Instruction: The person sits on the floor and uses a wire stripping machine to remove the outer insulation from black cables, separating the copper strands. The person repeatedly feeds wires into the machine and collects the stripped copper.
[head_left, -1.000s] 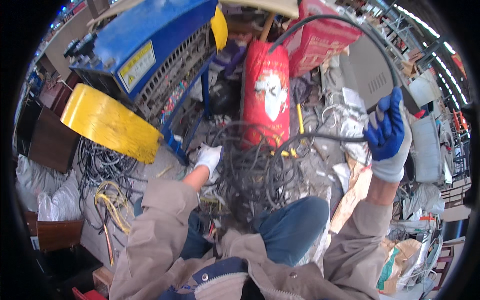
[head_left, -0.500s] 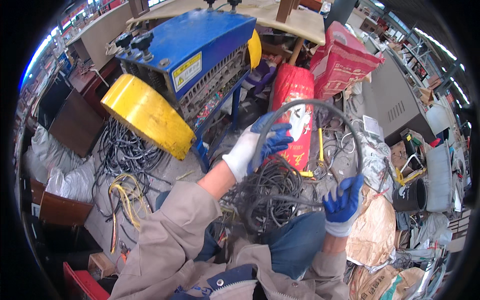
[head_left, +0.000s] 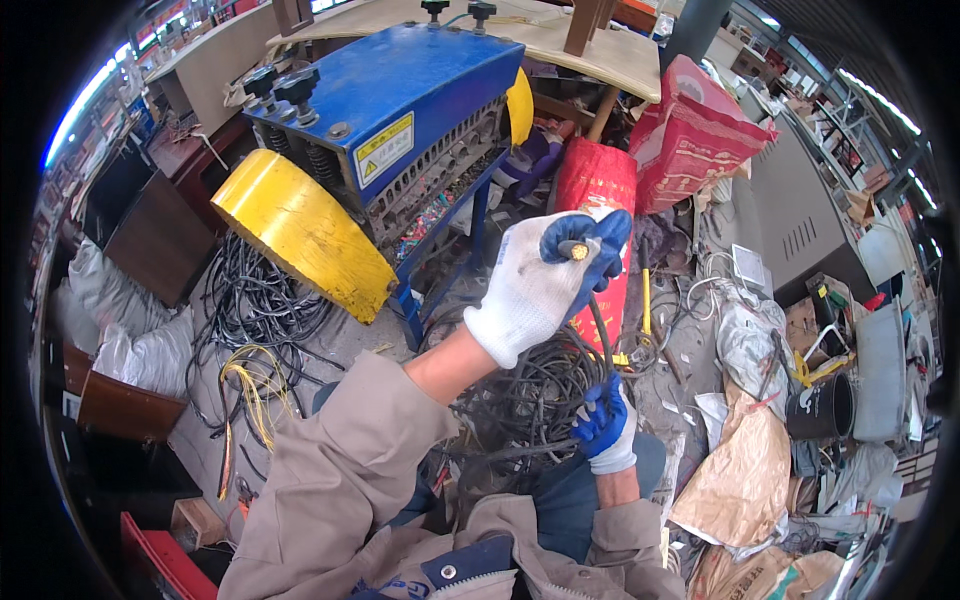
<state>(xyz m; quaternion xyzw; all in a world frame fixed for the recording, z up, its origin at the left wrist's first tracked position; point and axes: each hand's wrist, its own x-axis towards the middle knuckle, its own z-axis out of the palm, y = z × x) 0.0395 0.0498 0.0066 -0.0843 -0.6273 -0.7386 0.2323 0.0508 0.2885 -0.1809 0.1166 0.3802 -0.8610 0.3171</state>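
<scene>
Black rubbery cable (head_left: 599, 322), its cut end pinched by the white-and-blue-gloved left hand (head_left: 535, 285) and its length by the likewise-gloved right hand (head_left: 606, 428) at the right edge of the black cable tangle (head_left: 528, 392), could snag if tugged.

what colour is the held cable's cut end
The cut end is golden yellow, seen in head view.

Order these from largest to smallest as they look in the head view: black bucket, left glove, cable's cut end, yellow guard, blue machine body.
1. Blue machine body
2. Yellow guard and left glove: too alike to rank
3. Black bucket
4. Cable's cut end
</scene>
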